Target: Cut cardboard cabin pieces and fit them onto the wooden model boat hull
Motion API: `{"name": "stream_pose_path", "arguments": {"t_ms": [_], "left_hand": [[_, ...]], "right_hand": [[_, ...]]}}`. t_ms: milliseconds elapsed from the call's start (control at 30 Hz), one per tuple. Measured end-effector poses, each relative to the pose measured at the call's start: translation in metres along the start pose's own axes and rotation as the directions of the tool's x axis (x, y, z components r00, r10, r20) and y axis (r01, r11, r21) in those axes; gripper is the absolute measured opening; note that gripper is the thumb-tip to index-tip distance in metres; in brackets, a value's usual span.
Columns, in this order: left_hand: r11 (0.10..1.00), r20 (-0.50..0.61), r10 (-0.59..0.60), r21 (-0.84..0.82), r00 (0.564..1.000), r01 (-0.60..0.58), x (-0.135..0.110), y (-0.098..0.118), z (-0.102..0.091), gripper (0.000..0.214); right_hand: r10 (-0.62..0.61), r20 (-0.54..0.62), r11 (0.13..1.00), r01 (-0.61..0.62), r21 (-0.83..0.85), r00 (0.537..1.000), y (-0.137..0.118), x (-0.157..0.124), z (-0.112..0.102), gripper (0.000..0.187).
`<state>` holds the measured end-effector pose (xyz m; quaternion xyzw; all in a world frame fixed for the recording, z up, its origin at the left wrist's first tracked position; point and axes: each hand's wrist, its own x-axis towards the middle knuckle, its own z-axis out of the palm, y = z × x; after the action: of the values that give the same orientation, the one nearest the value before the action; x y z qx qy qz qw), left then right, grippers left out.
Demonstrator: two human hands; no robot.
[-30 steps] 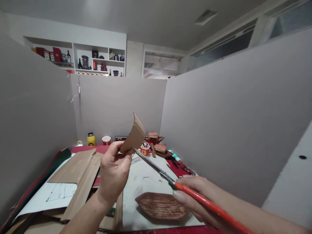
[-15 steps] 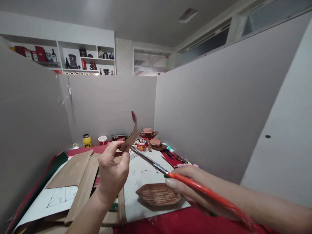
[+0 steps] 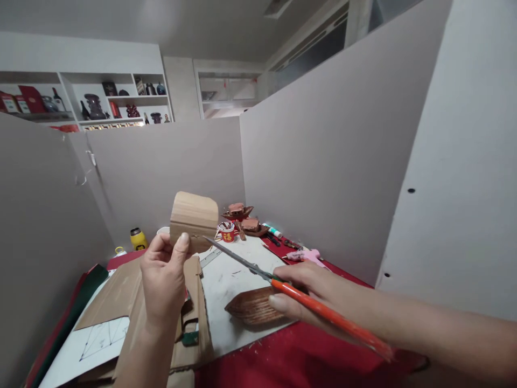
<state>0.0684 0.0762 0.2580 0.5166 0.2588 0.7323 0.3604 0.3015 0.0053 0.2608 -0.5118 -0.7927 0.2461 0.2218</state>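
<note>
My left hand (image 3: pixel 167 269) pinches a curved piece of cardboard (image 3: pixel 194 213) by its lower edge, thumb in front. Its ribbed tan face shows, bent over at the top. In my right hand (image 3: pixel 301 293) are scissors (image 3: pixel 258 271) with metal blades and long orange-red handles. The blade tips meet the cardboard's lower right edge, close to my left thumb; whether the blades are apart cannot be made out. Below the scissors, a brown ribbed model boat hull (image 3: pixel 250 308) lies on a white sheet (image 3: pixel 226 337), partly covered by my right hand.
Cardboard sheets (image 3: pixel 109 293) and a paper with a line drawing (image 3: pixel 105 339) lie at left. Farther back stand a yellow bottle (image 3: pixel 138 239), a red cup of sticks (image 3: pixel 228 234) and small boat models (image 3: pixel 251 226). A pink glue gun (image 3: pixel 305 255) lies at right. Grey partitions (image 3: pixel 169 167) enclose the table.
My left hand has turned the cardboard from nearly edge-on to face-on and moved left. The scissors have stayed at its lower edge. The view has swung right, bringing the glue gun into sight.
</note>
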Motion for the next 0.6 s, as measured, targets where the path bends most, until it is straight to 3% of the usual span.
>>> {"name": "stream_pose_path", "arguments": {"t_ms": [100, 233, 433, 600], "left_hand": [[0.99, 0.064, -0.107, -0.09, 0.992, 0.112, 0.0, -0.001, 0.001, 0.024], [0.971, 0.189, -0.192, -0.105, 0.963, 0.215, -0.005, -0.005, 0.008, 0.021], [0.978, 0.347, -0.189, -0.018, 0.918, 0.208, -0.017, -0.008, 0.016, 0.015], [0.979, 0.475, -0.179, 0.0, 0.861, 0.204, -0.023, -0.004, 0.02, 0.015]], "right_hand": [[-0.012, -0.165, 0.964, 0.055, 0.259, 0.986, 0.007, 0.002, 0.007, 0.042], [0.079, -0.383, 0.771, 0.188, 0.609, 0.92, 0.004, 0.017, 0.012, 0.041], [0.032, -0.571, 0.542, 0.466, 0.699, 0.82, -0.005, 0.046, 0.025, 0.027], [-0.04, -0.562, 0.309, 0.545, 0.779, 0.826, -0.009, 0.048, 0.037, 0.033]]}}
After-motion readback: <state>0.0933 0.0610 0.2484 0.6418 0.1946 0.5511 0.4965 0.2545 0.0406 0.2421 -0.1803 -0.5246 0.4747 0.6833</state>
